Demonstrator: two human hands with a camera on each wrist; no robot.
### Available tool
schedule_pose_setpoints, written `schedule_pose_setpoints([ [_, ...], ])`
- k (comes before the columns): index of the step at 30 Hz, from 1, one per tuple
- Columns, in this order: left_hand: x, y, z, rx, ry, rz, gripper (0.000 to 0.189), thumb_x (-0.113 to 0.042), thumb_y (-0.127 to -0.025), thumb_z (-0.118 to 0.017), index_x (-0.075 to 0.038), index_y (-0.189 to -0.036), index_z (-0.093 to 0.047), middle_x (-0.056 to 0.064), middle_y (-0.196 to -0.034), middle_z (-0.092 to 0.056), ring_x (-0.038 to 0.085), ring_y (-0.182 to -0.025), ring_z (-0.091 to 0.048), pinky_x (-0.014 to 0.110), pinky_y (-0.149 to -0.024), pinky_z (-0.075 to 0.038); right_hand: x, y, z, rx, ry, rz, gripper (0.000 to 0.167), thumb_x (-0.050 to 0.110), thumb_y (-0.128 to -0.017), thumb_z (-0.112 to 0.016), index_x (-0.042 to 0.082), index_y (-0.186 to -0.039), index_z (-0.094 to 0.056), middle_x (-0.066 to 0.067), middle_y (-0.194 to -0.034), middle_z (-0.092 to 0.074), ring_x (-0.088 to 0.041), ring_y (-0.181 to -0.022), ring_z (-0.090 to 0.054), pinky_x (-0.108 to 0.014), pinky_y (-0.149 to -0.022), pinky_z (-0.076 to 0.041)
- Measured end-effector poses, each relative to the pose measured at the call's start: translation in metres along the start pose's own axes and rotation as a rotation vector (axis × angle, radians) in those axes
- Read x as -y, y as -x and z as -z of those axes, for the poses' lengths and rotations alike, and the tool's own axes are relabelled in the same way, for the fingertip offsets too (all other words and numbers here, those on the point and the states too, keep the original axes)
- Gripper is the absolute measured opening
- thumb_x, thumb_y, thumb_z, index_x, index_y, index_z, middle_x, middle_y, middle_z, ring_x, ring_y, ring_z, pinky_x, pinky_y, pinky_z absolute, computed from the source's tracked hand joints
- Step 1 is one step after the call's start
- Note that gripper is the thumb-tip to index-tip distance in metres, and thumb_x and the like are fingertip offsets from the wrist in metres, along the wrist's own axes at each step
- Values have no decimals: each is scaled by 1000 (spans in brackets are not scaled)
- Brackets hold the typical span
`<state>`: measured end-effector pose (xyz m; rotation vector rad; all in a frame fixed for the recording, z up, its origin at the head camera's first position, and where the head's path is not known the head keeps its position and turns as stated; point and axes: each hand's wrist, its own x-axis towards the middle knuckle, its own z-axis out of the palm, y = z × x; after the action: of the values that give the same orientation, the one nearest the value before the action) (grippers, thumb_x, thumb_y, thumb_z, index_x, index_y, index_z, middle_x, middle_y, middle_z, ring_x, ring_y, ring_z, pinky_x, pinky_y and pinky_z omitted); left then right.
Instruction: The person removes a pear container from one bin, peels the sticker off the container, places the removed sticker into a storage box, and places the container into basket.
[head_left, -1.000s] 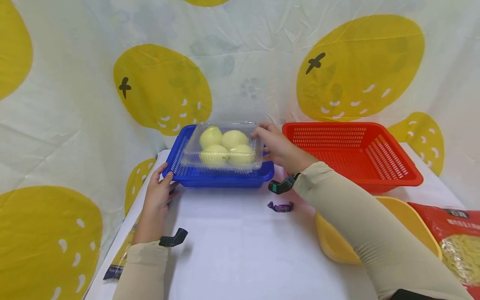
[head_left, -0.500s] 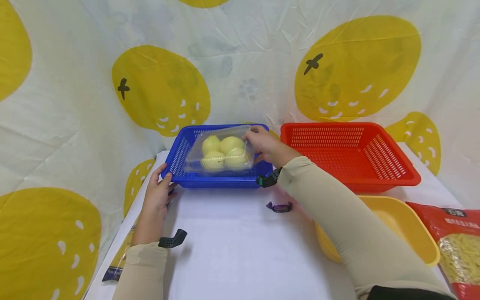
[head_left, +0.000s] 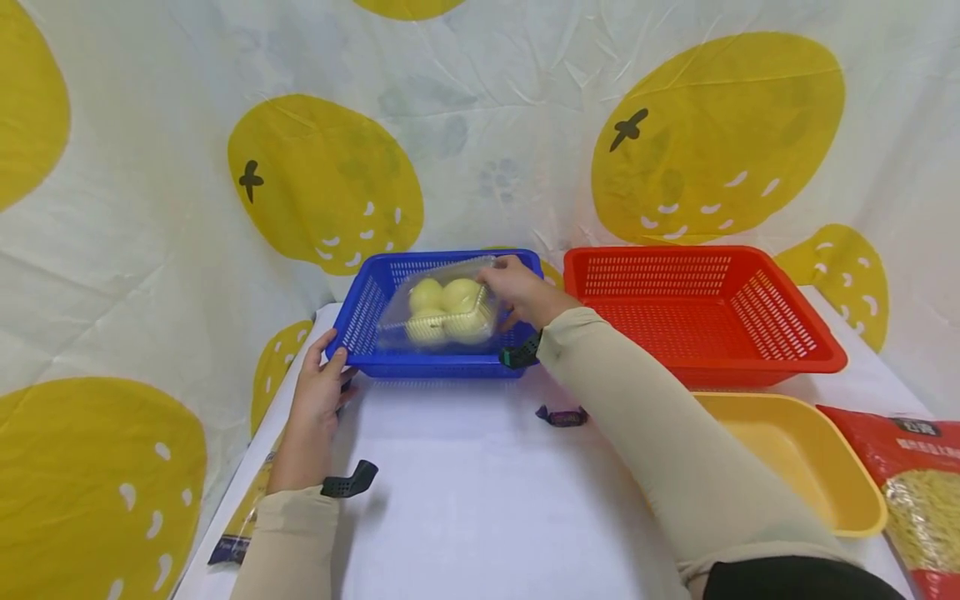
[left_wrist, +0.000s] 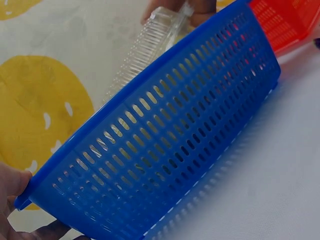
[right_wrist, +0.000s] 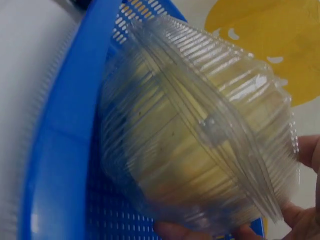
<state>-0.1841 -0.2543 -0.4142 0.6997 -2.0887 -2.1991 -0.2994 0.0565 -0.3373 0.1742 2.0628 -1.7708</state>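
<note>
In the head view a clear plastic clamshell box (head_left: 397,323) of several pale yellow round fruits (head_left: 460,294) sits tilted, partly inside a blue slotted basket (head_left: 442,367). My right hand (head_left: 519,289) grips the box at its right end, and the right wrist view shows fingertips (right_wrist: 177,231) under it. My left hand (head_left: 317,385) holds the basket's front left corner. Up close in the left wrist view, the thumb (left_wrist: 15,180) lies at the rim and fingers reach below it. The basket's front wall hides the box's lower part there.
A red basket (head_left: 813,333) stands right of the blue one. In front of it are a yellow basin (head_left: 795,442), partly behind my right sleeve, and a red food packet (head_left: 922,483). A purple wrapped candy (head_left: 564,417) lies mid-table; a yellow packet (head_left: 243,521) lies by my left forearm.
My right hand has moved left and slightly down, lowering the fruit box into the blue basket and tilting it. My left hand has stayed at the basket's corner.
</note>
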Motion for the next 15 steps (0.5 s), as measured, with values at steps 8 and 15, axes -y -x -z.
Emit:
schedule_pose_setpoints([
  [8, 4, 0, 0, -2, -17, -19, 52, -31, -116, -46, -39, -167, -35, 8, -166, -44, 34, -146, -50, 57, -121, -39, -10, -20, 10, 85, -13, 25, 79, 34, -105, -68, 25, -170, -24, -14, -172, -26, -54, -141, -40, -69, -95, -56],
  [15, 6, -1, 0, 4, -12, -25, 53, -31, -116, -46, -40, -167, -35, 10, -166, -44, 35, -146, -49, 58, -120, -39, -21, -32, 9, 128, -63, 43, 80, 36, -106, -68, 28, -171, -22, -13, -172, -28, -55, -147, -39, -70, -104, -50],
])
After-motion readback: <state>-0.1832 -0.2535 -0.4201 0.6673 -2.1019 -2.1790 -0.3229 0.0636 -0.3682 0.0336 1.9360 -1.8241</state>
